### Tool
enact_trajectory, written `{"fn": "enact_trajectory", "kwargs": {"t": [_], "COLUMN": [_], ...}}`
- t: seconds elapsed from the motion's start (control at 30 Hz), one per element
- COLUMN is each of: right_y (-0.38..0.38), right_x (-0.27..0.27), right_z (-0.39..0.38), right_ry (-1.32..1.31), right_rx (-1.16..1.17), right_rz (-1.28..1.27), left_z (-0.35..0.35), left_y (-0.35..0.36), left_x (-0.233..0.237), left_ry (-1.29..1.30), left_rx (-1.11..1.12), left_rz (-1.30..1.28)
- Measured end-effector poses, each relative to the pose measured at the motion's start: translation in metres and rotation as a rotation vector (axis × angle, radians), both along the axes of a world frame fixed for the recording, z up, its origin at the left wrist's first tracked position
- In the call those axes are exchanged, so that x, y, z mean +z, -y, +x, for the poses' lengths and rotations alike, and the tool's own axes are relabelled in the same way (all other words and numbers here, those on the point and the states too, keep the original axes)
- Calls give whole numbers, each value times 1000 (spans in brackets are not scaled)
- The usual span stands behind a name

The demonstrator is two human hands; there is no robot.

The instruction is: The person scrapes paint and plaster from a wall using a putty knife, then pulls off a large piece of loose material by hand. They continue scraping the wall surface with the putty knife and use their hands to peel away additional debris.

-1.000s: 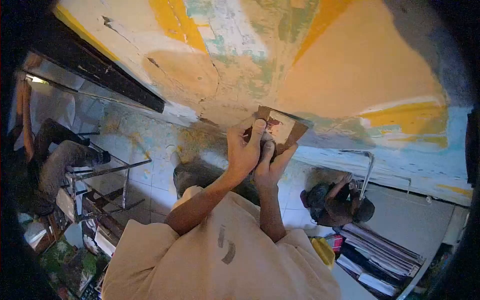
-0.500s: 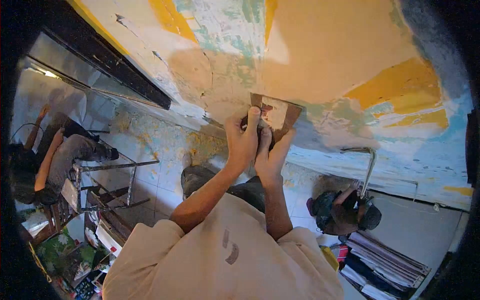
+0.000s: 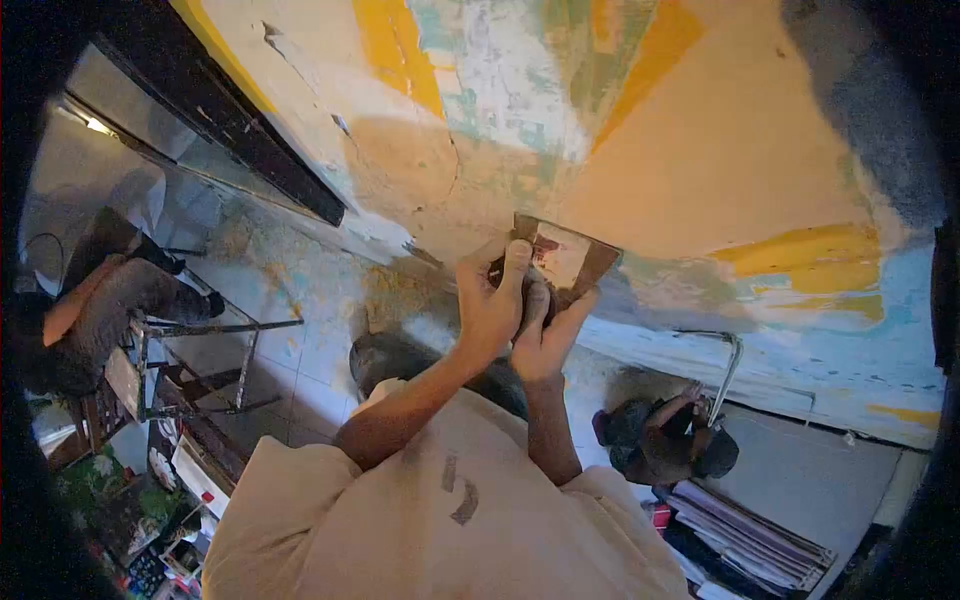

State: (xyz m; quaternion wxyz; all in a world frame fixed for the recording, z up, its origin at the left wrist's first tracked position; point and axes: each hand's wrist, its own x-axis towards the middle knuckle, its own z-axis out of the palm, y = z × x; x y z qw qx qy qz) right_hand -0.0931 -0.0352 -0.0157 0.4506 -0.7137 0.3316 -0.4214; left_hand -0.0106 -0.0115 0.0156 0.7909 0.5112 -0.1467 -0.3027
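Observation:
A wide scraper (image 3: 590, 270), its brown blade smeared with pale material, lies against the patchy painted wall (image 3: 720, 130). My left hand (image 3: 490, 295) is wrapped round its dark handle, thumb up near the blade. Beside it, my right hand (image 3: 555, 330) closes on the same tool from below and on the right, with fingers behind the blade. The wall shows orange, yellow, green and white patches around the blade. Much of the handle is hidden by my fingers.
At the left, a person (image 3: 90, 300) sits near a metal-framed stand (image 3: 245, 365). Another person in a cap (image 3: 665, 440) is low at the right, by a bent metal pipe (image 3: 730, 370) and a stack of boards or papers (image 3: 750, 535). Various items (image 3: 130, 510) lie at lower left.
The view has shifted, so the wall patches appear displaced. Both hands and the scraper sit slightly lower in the picture, with the grip unchanged. The person at left has moved their arms.

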Motion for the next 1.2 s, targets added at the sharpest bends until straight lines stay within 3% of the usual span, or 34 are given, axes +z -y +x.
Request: {"fn": "enact_trajectory", "kwargs": {"t": [0.1,0.13,0.23,0.27,0.47,0.57,0.67,1.0,1.13,1.2], "right_y": [-3,-6,-6,-6,-5,-4,-5,-7,-14,-15], "right_x": [1,-3,3,-3,13,-12,-1,-5,12,13], "right_z": [-9,-6,-5,-5,9,-3,4,10,12,16], "right_ry": [55,142,60,67,76,6,169,174,155,177], "right_rx": [31,19,12,0,17,-25,30,44,19,18], "right_rz": [83,110,107,113,10,51,175,42,145,124], "left_z": [-4,-2,-6,-5,6,3,4,5,12,18], "left_y": [-2,-4,0,-2,-5,-6,-2,-10,-7,-11], "left_x": [-10,-14,-11,-17,1,-7,-23,-14,-8,9], "left_ry": [201,164,127,89,163,114,137,141,260,190], "left_rx": [12,-66,43,-35,2,-34,-28,-43,-8,-56], "left_rz": [97,107,146,136,113,123,87,93,95,111]}}
